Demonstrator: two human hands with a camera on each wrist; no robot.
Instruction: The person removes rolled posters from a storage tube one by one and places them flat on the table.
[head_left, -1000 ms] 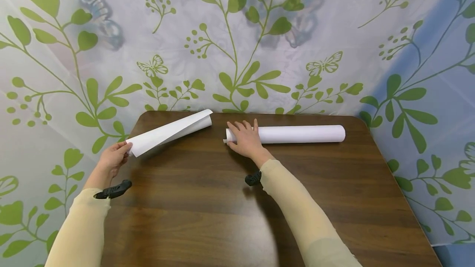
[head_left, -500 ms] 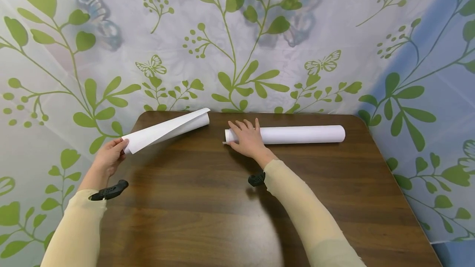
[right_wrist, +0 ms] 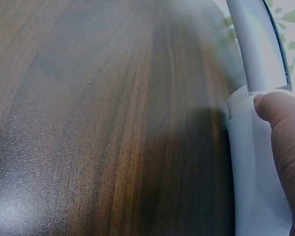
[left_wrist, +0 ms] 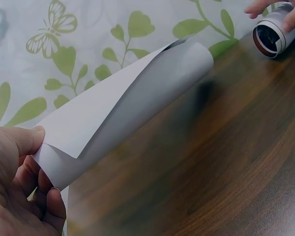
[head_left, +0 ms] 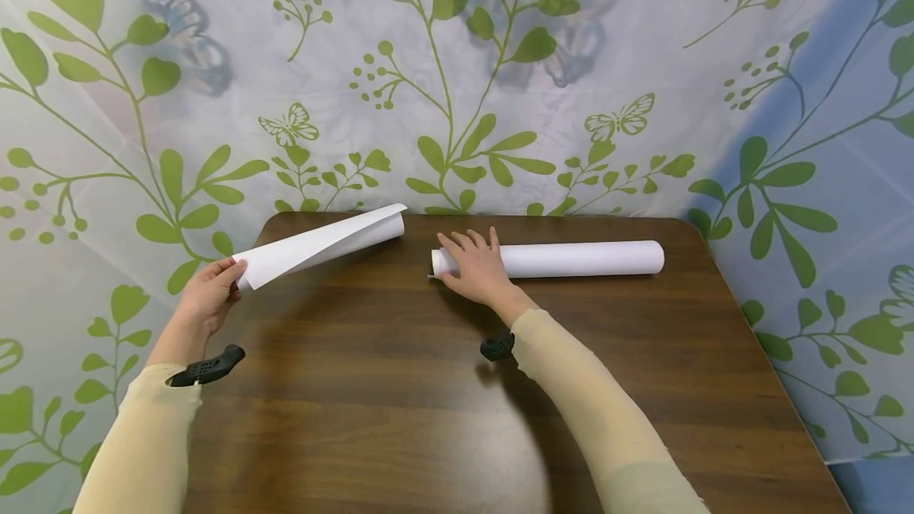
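My left hand (head_left: 207,296) pinches the near end of a loosely rolled white paper sheet (head_left: 321,248), its thumb on top and fingers beneath. In the left wrist view the sheet (left_wrist: 132,113) forms a tube with one edge lapping diagonally over it. A thicker white paper roll (head_left: 581,258) lies across the back right of the table. Over that roll's left end rests my right hand (head_left: 477,266), fingers spread and thumb along the near side. The right wrist view has the thumb (right_wrist: 285,132) against the roll (right_wrist: 255,167); the other fingers are out of sight there.
Both papers are at the back of a brown wooden table (head_left: 371,395). A pale curtain (head_left: 457,86) printed with green leaves and butterflies hangs right behind its back edge. Each wrist carries a black camera mount (head_left: 207,369).
My left hand has shifted slightly left and up with its end of the paper sheet. The right hand stays on the thicker roll, almost unmoved.
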